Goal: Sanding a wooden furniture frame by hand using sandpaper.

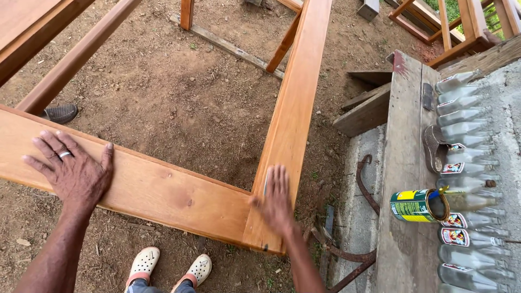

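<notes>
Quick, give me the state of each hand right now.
Left hand: open, flat on the wooden frame, holding nothing.
Right hand: blurred, pressed on the frame's corner; grip cannot be told.

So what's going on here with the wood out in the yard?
A person stands over a varnished wooden frame set above bare dirt. The left hand lies flat on the near board, fingers spread. The right hand is blurred at the corner joint and seems to press something thin against the wood, though what it is cannot be told. To the right, an open tin can lies on its side on a weathered plank beside a row of clear glass bottles.
</notes>
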